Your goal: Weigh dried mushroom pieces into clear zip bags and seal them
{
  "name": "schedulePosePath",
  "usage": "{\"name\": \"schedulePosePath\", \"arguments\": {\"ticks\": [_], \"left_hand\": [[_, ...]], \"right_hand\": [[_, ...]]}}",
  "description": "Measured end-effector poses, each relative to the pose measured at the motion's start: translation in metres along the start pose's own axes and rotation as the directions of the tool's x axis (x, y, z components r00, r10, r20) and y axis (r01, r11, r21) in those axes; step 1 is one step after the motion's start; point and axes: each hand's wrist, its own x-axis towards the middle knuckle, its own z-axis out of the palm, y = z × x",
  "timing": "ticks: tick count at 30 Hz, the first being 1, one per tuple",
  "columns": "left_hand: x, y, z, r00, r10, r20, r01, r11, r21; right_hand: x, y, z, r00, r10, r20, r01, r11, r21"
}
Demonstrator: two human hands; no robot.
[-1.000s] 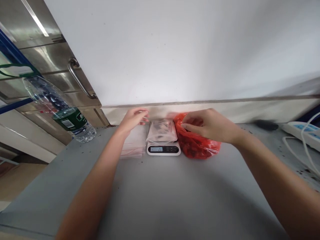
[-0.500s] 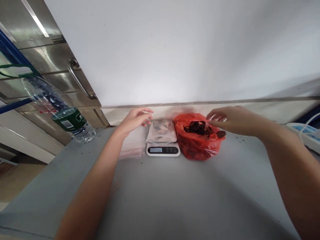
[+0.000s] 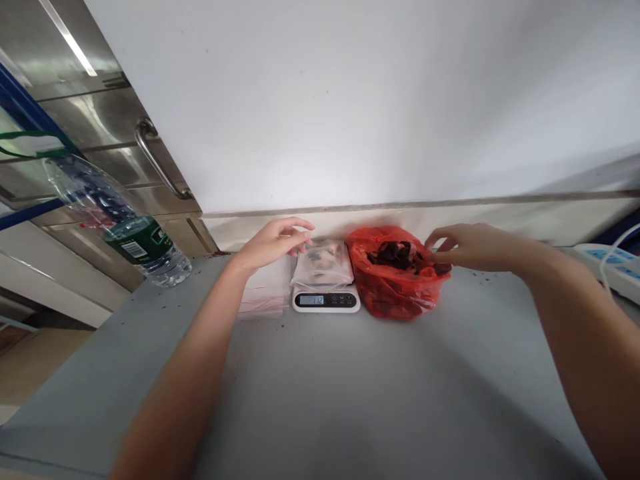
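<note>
A small white digital scale (image 3: 326, 301) stands near the back of the grey table, with a clear plastic bag (image 3: 324, 265) holding a few dark pieces lying on it. My left hand (image 3: 273, 241) rests at the bag's far left corner, fingers closed on its edge. To the right sits an open red plastic bag (image 3: 395, 287) full of dark dried pieces (image 3: 397, 255). My right hand (image 3: 470, 247) is at the red bag's right rim, fingertips pinched on a dark piece.
A pile of clear zip bags (image 3: 265, 291) lies left of the scale. A plastic water bottle (image 3: 117, 222) stands at the table's left edge before steel cabinet doors (image 3: 100, 133). A white power strip (image 3: 607, 265) with cables lies at the far right. Dark crumbs dot the table (image 3: 320, 400).
My right hand left the top of the red bag, swung to its right rim and came down onto the dark pieces. My left hand shifted slightly right onto the clear bag. The scale reading changed.
</note>
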Motion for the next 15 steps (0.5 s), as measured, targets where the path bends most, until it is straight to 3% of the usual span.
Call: {"name": "schedulePosePath", "arguments": {"ticks": [4, 10, 15], "left_hand": [[-0.001, 0.001, -0.001, 0.998, 0.029, 0.052, -0.033, 0.997, 0.076], [-0.008, 0.008, -0.001, 0.972, 0.121, 0.202, -0.177, 0.941, 0.288], [-0.013, 0.012, 0.003, 0.963, 0.099, 0.249, -0.209, 0.86, 0.466]], "right_hand": [[-0.001, -0.006, 0.002, 0.994, -0.11, -0.006, 0.11, 0.989, 0.103], [-0.005, -0.016, 0.005, 0.988, -0.15, -0.02, 0.151, 0.972, 0.177], [-0.008, -0.018, 0.007, 0.932, -0.36, -0.04, 0.347, 0.857, 0.381]]}}
